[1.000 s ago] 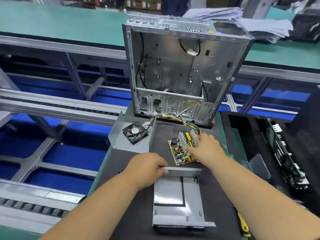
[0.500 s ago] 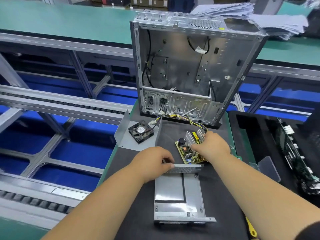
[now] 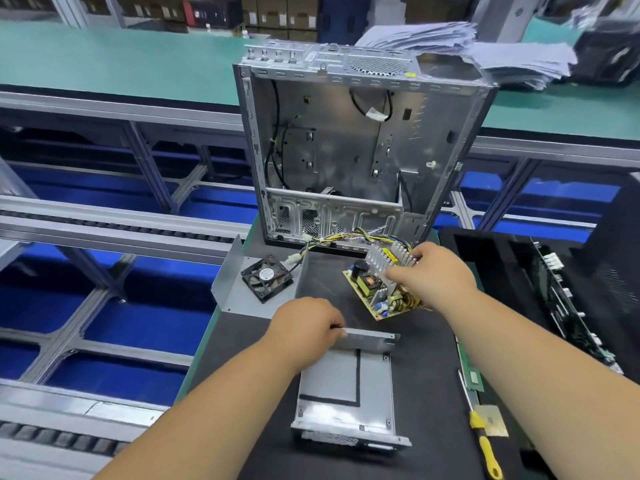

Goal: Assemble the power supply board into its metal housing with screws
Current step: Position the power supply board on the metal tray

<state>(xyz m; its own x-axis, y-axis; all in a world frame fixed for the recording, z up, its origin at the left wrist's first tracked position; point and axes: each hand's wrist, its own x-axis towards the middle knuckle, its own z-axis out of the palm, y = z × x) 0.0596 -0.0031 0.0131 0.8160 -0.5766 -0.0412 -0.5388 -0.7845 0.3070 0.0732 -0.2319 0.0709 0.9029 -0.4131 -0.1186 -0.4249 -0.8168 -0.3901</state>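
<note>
Two hands at work: right hand (image 3: 434,276) gripping the power supply board (image 3: 379,291) by its heat sinks, right of centre, tilted off the table (image 3: 429,368); left hand (image 3: 304,329) pinching the far wall of the metal housing (image 3: 344,386), lower centre. Best lowered level, holes over standoffs, wires (image 3: 341,237) kept clear of pinching.

Dull grey sheet-metal housing (image 3: 346,386) and shinier metal computer case (image 3: 346,150) on matt black tabletop (image 3: 426,358); black plastic fan (image 3: 266,278).
</note>
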